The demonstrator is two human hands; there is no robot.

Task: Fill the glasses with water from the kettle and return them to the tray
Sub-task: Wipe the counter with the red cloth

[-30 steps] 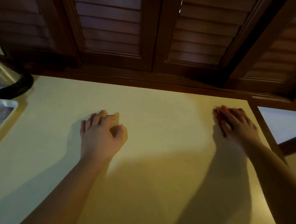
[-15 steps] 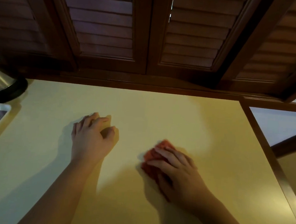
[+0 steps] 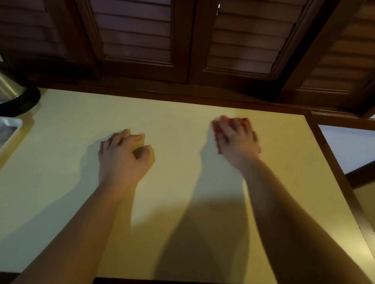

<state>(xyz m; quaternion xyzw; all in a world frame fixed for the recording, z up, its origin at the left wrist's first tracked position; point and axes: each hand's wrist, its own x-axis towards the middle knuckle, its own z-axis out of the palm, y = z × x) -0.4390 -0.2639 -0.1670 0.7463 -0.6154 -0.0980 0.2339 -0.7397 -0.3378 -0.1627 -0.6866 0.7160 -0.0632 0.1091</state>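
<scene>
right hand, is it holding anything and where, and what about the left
The right hand presses a reddish cloth against the table under its fingers; blur hides the exact grip. The left hand holds nothing.
</scene>
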